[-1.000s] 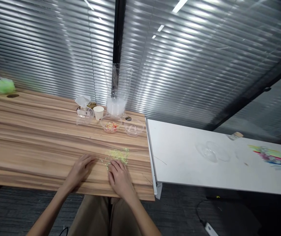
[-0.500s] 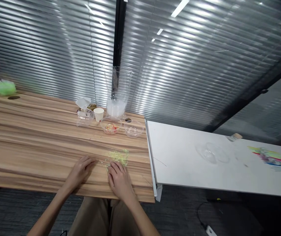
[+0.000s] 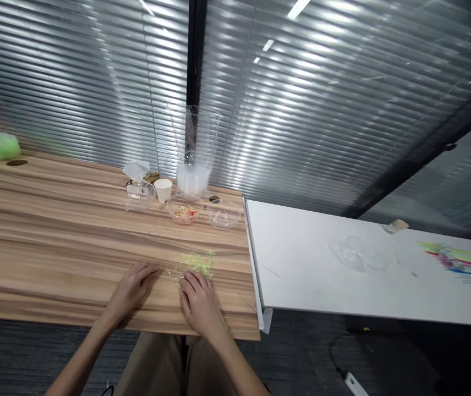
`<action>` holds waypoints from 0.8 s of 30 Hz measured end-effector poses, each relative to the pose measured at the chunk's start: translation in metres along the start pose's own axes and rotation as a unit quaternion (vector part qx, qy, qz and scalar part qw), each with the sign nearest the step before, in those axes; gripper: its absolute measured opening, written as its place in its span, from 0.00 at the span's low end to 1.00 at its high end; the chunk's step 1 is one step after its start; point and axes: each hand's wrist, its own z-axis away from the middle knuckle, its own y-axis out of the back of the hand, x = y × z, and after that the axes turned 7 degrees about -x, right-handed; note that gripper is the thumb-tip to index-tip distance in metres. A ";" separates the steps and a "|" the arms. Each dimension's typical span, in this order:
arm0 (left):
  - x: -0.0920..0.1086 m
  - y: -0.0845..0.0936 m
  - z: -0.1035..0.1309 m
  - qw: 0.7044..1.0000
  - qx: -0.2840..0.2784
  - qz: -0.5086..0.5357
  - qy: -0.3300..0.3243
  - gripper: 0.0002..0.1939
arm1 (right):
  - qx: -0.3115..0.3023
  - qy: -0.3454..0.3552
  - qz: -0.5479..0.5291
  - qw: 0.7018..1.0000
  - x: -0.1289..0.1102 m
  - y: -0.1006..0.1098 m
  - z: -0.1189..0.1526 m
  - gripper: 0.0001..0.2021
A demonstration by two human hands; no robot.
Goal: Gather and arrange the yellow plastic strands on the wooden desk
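Observation:
A loose pile of thin yellow-green shreds (image 3: 198, 260) lies on the wooden table, with a few strands strewn to its left. My right hand (image 3: 200, 303) rests at the pile's near edge. Its bent fingers are drawn together on the nearest shreds, and the fingertips are partly hidden. To the left, my left hand (image 3: 133, 287) lies on the wood with curled fingers, tips pointing toward the pile. Whatever those fingers pinch, if anything, is too small to make out.
Behind the pile stand a clear bowl (image 3: 185, 210) of red and yellow bits, another clear bowl (image 3: 224, 214), a paper cup (image 3: 163, 190), a clear container (image 3: 140, 197) and a stack of plastic cups (image 3: 193, 179). A white table (image 3: 301, 264) adjoins on the right.
The camera view has shifted slightly. Both hands stay in nearly the same place, and the pile looks unchanged.

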 end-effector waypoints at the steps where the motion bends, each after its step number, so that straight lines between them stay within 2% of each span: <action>1: -0.001 0.000 0.000 1.000 0.000 -0.002 0.000 0.14 | -0.001 0.000 0.000 1.000 0.000 0.000 0.000 0.13; 18: -0.002 -0.001 -0.001 1.000 -0.010 -0.004 0.021 0.14 | -0.009 -0.002 -0.027 1.000 0.002 0.005 -0.001 0.14; 24: -0.001 -0.002 -0.007 0.999 0.009 0.000 0.034 0.15 | -0.022 -0.016 -0.047 0.999 0.004 0.004 -0.002 0.14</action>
